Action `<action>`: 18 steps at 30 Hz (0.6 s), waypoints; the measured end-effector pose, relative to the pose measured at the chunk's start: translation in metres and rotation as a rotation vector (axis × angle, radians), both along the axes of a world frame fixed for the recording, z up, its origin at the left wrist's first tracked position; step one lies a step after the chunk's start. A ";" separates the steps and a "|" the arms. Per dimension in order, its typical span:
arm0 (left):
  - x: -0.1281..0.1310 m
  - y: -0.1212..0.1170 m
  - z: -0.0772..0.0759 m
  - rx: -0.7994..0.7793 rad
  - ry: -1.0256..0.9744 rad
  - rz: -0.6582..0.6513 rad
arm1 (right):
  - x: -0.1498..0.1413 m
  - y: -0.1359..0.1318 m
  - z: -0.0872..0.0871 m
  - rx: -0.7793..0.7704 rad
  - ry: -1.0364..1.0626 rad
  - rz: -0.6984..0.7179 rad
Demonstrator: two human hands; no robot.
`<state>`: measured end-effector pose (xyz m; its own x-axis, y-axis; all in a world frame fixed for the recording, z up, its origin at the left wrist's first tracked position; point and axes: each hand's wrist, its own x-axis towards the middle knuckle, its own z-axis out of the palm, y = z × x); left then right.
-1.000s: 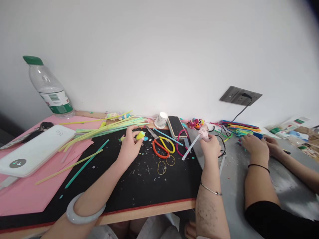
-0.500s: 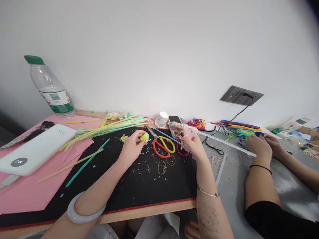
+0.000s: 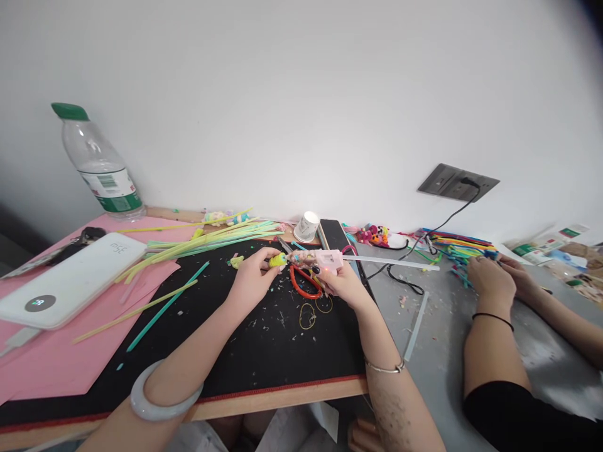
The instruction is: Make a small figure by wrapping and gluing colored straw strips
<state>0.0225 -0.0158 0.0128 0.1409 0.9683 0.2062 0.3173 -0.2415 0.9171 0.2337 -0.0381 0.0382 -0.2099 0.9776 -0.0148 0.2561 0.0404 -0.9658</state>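
Head view: so the left hand (image 3: 257, 276) had a small yellow piece (image 3: 277, 259) pinched in its fingers, out over the black mat (image 3: 277, 358) on the tabletop (image 3: 282, 398). The right hand (image 3: 346, 285) had its fingers wrapped around what looked like a pink glue gun (image 3: 327, 258), front end pointed at that piece, with a translucent stick (image 3: 396, 262) poking out the back. Couldn't tell if tip and piece were actually touching. My read: lining up for a dab of glue, and the next move called for a steady pinch, with the left fingers kept away from the tip.

As for clutter, the scissors (image 3: 305, 290) sat right below the gun, partly hidden by it, so they were the obvious thing to snag on. Rubber bands (image 3: 308, 316) and scraps lay nearer the person. The paper cup (image 3: 307, 226) and phone (image 3: 334, 235) stood behind, fuzzy stems (image 3: 211, 245) off to the left. That stick also jutted toward a co-worker's hands (image 3: 490, 279), above a black cable (image 3: 407, 284).
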 end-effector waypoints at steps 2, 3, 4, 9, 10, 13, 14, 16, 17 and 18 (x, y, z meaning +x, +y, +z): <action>0.000 -0.001 0.001 -0.003 -0.005 -0.005 | 0.000 0.000 0.001 0.008 -0.009 -0.003; 0.000 -0.001 0.001 -0.004 -0.009 -0.007 | 0.000 0.000 0.001 0.009 -0.015 -0.003; 0.000 -0.001 0.001 -0.004 -0.012 -0.008 | 0.000 0.000 0.001 0.010 -0.021 -0.005; -0.001 0.000 0.001 -0.010 -0.022 -0.008 | 0.001 0.001 0.001 0.017 -0.060 -0.028; -0.001 0.000 0.001 -0.009 -0.027 -0.004 | 0.001 0.001 0.001 0.020 -0.062 -0.032; -0.001 0.001 0.000 -0.011 -0.035 0.016 | 0.001 0.001 0.000 0.023 -0.053 -0.040; -0.001 0.002 0.000 -0.012 -0.035 0.021 | 0.000 0.000 0.000 0.023 -0.052 -0.035; -0.001 0.002 0.000 -0.011 -0.031 0.023 | 0.000 0.000 0.000 0.025 -0.050 -0.020; -0.001 0.002 0.000 -0.010 -0.026 0.021 | 0.000 0.000 0.001 0.026 -0.052 -0.010; -0.001 0.002 0.000 -0.008 -0.017 0.020 | 0.000 -0.001 0.001 0.028 -0.053 0.001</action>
